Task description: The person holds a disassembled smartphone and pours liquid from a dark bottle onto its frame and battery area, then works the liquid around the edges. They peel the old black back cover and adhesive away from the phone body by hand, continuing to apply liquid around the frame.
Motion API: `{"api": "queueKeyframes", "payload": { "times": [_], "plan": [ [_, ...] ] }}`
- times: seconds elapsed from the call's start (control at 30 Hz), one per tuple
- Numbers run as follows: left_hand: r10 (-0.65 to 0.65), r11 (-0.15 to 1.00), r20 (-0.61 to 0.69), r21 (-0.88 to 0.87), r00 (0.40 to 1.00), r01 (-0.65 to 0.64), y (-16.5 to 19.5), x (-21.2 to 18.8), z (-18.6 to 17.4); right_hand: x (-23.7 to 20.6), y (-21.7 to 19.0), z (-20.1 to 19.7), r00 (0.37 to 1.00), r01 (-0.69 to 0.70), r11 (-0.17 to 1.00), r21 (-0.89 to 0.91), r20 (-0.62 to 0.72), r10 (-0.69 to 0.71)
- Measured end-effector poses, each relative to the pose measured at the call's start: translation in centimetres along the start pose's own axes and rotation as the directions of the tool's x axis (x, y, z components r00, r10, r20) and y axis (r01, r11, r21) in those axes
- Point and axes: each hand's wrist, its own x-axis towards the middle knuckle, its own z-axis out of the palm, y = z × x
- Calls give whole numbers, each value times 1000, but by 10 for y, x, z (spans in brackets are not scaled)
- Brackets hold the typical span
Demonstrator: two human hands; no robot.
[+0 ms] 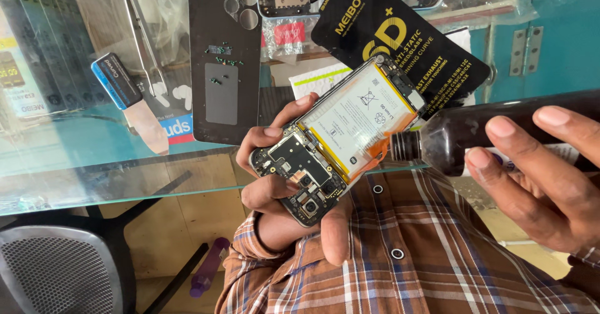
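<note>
Head view: left hand (pixel 281 183) is gripping an opened phone (pixel 337 139) at centre frame, back cover off, fingers curling around its left edge, thumb pressing near the camera end at the bottom. White battery (pixel 359 117) and dark circuit board (pixel 300 161) are facing up. Right hand (pixel 537 176) at the right of the frame is wrapping around a dark bottle (pixel 481 133), lying it sideways with its open neck sitting just beside the phone's right edge, near the orange strip. Glass counter (pixel 94 158) is filling the upper left, carrying a black phone back cover (pixel 224 58) with small screws on it, tweezers (pixel 140 33), and a black packet (pixel 387 33) at upper centre. Plaid shirt (pixel 406 258) is showing below.
</note>
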Motion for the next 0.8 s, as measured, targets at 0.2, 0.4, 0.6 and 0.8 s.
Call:
{"api": "queueKeyframes", "payload": {
  "times": [0.2,0.4,0.6,0.8],
  "plan": [
    [34,996,-162,-71,986,-46,-5,2,17,2,5,-3,999,38,997,-63,29,-36],
    [65,990,-234,-103,970,-91,-13,-4,23,4,6,0,1000,15,995,-98,26,-13],
    [45,996,-227,-64,973,-61,-15,-10,17,-9,8,5,999,-20,997,-69,44,23],
    [124,984,-350,-74,928,-160,-25,-6,29,-14,5,2,989,-76,995,-64,122,84]
  ]
}}
